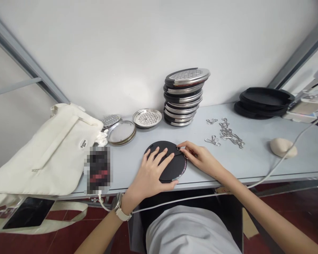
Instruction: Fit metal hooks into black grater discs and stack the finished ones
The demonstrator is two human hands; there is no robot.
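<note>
A round black disc [163,145] with a shiny rim lies near the front edge of the table. My left hand [153,173] rests on it with fingers spread, the thumb along its near edge. At the disc's right side my right hand [196,155] pinches a small metal wire clip [185,157], whose loops show between the fingers. The rest of that clip is hidden by the fingers. More wire clips [229,134] lie in a loose heap to the right on the grey table [257,155].
Behind stands a leaning stack of black-and-metal discs [184,97]. Perforated metal plates [147,118] and plain metal discs [122,131] sit left of it. Black trays [263,102], a beige lump [283,147] and a white cable [277,164] are right. A cream bag [55,148] covers the left end.
</note>
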